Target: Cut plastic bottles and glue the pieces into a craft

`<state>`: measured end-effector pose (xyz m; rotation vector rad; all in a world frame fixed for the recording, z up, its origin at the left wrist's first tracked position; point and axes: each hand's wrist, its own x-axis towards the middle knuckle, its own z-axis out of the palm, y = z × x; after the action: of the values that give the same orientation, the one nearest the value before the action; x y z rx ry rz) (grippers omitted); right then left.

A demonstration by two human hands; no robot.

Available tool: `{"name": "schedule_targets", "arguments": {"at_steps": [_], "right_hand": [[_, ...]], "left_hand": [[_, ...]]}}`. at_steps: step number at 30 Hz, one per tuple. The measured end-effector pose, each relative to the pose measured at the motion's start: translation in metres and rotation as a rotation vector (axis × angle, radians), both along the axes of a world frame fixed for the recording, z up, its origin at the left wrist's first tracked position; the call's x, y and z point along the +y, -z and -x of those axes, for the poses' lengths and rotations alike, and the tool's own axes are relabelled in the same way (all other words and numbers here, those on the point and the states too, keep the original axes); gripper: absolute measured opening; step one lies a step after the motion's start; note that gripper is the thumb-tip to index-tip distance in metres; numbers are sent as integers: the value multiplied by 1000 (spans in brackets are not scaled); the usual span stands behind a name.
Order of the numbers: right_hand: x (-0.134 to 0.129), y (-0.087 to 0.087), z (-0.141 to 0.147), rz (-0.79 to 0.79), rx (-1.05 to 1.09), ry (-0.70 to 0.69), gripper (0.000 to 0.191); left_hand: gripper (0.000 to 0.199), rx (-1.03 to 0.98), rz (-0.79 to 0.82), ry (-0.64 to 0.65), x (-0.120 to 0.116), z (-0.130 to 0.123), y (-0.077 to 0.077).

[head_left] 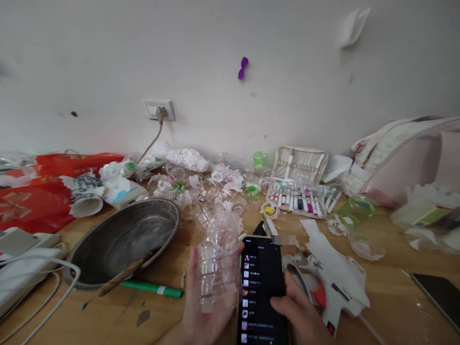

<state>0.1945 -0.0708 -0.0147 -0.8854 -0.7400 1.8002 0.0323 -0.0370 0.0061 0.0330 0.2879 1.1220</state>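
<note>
My left hand point(192, 297) is closed around a clear, ridged piece of plastic bottle point(217, 268), held upright above the table. In my right hand point(298, 306) is a smartphone point(261, 292), its dark screen lit with a list of small icons and lines of text; my thumb rests at the screen's right edge. The phone stands right beside the bottle, its edge close to my left fingertips. Just right of my right hand lies a white glue gun point(338, 287) with a red trigger. A pair of scissors point(266, 223) is partly hidden behind the phone.
A metal basin point(168, 211) with a stick on it stands at left, near a green marker point(154, 288) and a white power strip point(21, 282). Plastic scraps, an open marker case point(300, 165) and a pink backpack point(406, 163) line the wall. Another phone point(438, 297) lies at right.
</note>
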Motion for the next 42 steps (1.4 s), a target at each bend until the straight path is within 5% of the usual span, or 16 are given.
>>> {"name": "schedule_targets", "arguments": {"at_steps": [17,23,30,42], "right_hand": [[0,-3,3,-16,78,-61,58],[3,19,-4,101,-159,265,36],[4,0,1,12,52,16,40],[3,-3,2,-39,47,-26,47]], "left_hand": [[45,-12,-36,-27,1,-2,1],[42,-90,-135,-1,-1,1,10],[48,-137,-185,27,2,1,12],[47,-156,-145,42,1,1,9]]}}
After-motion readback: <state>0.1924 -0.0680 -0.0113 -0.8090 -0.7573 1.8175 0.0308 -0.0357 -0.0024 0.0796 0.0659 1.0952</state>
